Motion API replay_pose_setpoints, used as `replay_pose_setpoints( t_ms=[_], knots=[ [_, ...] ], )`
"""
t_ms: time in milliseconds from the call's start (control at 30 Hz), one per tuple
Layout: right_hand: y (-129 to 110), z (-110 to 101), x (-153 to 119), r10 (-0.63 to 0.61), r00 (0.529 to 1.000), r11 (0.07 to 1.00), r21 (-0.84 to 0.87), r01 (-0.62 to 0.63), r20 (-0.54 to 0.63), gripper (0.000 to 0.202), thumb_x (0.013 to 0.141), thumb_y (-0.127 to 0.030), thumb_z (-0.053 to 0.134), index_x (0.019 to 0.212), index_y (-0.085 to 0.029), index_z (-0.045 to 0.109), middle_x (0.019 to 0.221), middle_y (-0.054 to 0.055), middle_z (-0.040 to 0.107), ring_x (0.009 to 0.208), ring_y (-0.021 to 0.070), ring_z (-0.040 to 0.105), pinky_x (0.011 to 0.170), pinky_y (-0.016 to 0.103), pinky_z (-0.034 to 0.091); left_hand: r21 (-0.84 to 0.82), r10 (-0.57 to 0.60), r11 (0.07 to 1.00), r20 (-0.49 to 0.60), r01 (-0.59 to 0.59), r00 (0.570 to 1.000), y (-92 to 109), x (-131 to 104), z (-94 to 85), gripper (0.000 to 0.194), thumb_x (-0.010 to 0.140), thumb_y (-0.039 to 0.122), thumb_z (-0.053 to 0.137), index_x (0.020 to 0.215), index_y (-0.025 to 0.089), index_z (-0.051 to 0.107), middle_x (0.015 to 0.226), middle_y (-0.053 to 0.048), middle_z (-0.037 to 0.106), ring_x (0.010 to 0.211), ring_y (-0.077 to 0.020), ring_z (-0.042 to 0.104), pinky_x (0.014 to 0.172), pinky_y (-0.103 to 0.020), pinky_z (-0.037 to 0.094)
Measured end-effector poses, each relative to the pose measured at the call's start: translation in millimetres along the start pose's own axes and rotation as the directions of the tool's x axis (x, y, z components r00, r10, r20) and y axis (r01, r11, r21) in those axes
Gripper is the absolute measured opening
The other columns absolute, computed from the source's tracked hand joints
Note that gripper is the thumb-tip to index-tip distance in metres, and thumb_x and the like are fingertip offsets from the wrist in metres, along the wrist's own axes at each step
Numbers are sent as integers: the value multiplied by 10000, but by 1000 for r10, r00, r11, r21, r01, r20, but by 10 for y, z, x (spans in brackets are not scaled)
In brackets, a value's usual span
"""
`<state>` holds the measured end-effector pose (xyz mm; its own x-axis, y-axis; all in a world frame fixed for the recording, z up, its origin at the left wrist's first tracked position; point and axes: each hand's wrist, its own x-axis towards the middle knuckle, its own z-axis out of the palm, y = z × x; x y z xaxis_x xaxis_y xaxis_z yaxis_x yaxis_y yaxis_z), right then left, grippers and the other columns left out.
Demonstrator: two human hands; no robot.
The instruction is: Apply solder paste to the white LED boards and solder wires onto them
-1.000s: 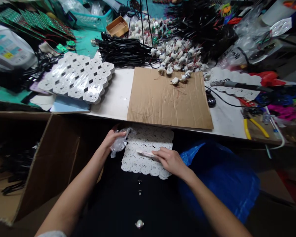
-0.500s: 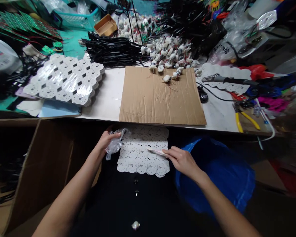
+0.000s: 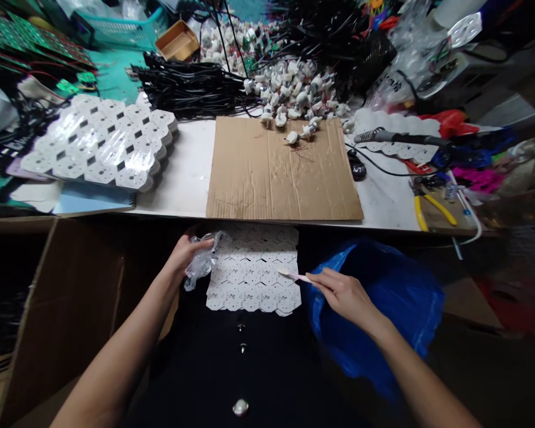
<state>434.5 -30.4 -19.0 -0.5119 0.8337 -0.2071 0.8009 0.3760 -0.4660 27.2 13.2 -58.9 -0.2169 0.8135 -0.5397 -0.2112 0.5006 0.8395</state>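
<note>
White panels of joined scallop-edged circuit boards (image 3: 254, 297) lie in my lap below the table edge, with rows of holes and dark print. My right hand (image 3: 345, 294) pinches the pink handle of a toothbrush (image 3: 296, 276). Its pale head is over the right part of the top panel; whether the bristles touch cannot be told. My left hand (image 3: 182, 255) is closed on a crumpled clear plastic bag (image 3: 200, 264) at the panels' left edge. Some of its fingers are hidden, so a grip on the panels too cannot be made out.
On the table, a cardboard sheet (image 3: 276, 178) lies before a heap of small white parts (image 3: 289, 89). Stacked white panels (image 3: 102, 142), black cables (image 3: 191, 89), a soldering iron (image 3: 401, 139) and yellow-handled pliers (image 3: 421, 208) surround it. A blue bag (image 3: 378, 297) hangs open at right; a cardboard box (image 3: 66, 309) stands left.
My right hand has moved right a little with the toothbrush, whose head now shows more plainly. My left hand stays at the panels' edge. The whole view has shifted slightly.
</note>
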Motion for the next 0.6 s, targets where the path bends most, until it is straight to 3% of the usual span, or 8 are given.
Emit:
replay_pose_setpoints(
  t_ms=[267, 600],
  knots=[
    [-140, -143, -69, -33, 987, 989, 147, 10, 155, 325, 1012, -299, 451, 1123, -263, 755, 893, 46, 717, 778, 160, 674, 661, 242, 475, -5, -12, 1000, -31, 12, 999, 54, -48, 74, 715, 511, 180, 868, 1189, 171, 641, 928, -59, 716, 711, -167, 668, 632, -249, 546],
    [-153, -183, -148, -62, 951, 984, 177, 7, 302, 304, 998, -290, 480, 1102, -303, 766, 838, 29, 709, 762, 160, 662, 642, 234, 439, 4, -10, 1000, -44, 10, 999, 48, -49, 55, 727, 491, 172, 869, 1183, 168, 648, 927, -56, 715, 725, -168, 665, 650, -252, 547]
  ],
)
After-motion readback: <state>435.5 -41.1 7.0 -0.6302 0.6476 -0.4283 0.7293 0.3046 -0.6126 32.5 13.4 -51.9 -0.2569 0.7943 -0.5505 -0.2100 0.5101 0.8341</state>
